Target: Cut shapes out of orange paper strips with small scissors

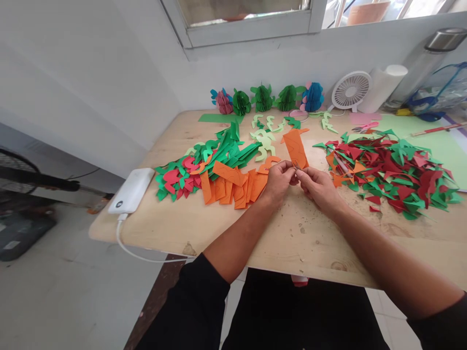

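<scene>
My left hand and my right hand meet over the table with their fingertips pinched together. Something small and dark sits between them, too small to name. Just beyond the fingertips is an orange paper piece with drawn outlines; whether the fingers hold its near end is unclear. Left of my left hand lies a pile of orange paper pieces, some with curved pencil lines. Behind it are folded green paper strips. Light green cut-out shapes lie beyond my hands.
Red and green paper scraps heap on the right, with pink-handled scissors behind. Red cut-outs lie left. Honeycomb paper figures, a white fan and a bottle line the wall. A power bank sits at the left edge.
</scene>
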### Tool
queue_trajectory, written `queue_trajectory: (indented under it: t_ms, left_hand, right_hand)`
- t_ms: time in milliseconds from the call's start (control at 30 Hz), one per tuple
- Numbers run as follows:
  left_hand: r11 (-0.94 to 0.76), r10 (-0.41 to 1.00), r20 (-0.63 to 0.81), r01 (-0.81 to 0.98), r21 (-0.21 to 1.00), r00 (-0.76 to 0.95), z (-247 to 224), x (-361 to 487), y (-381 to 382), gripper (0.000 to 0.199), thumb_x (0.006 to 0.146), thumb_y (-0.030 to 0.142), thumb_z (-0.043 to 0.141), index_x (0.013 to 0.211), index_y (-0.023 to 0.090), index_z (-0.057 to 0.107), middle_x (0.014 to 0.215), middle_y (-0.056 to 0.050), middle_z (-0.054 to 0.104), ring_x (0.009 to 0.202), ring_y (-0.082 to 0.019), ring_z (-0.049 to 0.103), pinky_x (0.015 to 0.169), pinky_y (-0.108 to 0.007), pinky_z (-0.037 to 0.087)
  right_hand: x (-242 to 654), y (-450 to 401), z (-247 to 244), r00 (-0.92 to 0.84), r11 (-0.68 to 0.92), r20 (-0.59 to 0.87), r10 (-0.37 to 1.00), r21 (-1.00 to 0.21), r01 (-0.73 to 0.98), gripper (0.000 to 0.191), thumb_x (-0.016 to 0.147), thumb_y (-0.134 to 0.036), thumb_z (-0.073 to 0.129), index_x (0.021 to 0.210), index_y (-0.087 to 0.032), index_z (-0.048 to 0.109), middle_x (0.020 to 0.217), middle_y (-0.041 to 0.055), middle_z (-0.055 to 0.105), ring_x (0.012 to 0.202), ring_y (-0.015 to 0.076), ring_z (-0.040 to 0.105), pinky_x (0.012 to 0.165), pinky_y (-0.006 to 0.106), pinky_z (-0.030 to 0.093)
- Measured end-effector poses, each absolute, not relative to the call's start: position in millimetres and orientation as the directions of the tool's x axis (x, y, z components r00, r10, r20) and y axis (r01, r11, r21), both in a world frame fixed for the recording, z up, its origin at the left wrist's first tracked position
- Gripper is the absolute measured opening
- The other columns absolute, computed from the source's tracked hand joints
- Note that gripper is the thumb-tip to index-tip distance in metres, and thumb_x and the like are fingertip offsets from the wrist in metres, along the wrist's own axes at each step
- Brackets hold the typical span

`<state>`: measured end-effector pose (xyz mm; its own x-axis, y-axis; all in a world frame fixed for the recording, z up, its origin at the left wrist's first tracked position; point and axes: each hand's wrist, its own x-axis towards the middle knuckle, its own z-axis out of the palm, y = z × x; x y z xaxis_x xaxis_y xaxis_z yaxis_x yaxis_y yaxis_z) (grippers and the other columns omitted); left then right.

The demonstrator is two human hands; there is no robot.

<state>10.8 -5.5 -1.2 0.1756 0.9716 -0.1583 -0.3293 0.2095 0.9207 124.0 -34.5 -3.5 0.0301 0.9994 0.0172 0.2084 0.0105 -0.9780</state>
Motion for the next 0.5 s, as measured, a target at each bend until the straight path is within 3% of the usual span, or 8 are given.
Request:
queue_trajectory:
  t_ms: [500]
  left_hand:
    - [0.2, 0.973, -0.146, -0.33, 0.923, 0.181, -2.7, 11.0, -4.8, 0.006, 0.066, 0.009, 0.051, 0.064, 0.015, 0.053, 0.054, 0.005, 0.048, 0.049, -0.005, 0.043, 0.054, -0.02, 0.037]
  right_hand:
    - [124.9, -34.6, -3.9, 0.0, -0.024, -0.025, 1.0, -0.986, 0.163, 0.041, 0.076, -0.058, 0.059, 0.07, -0.018, 0.055, 0.053, -0.0049, 0.044, 0.042, 0.0063, 0.031, 0.037, 0.022, 0.023]
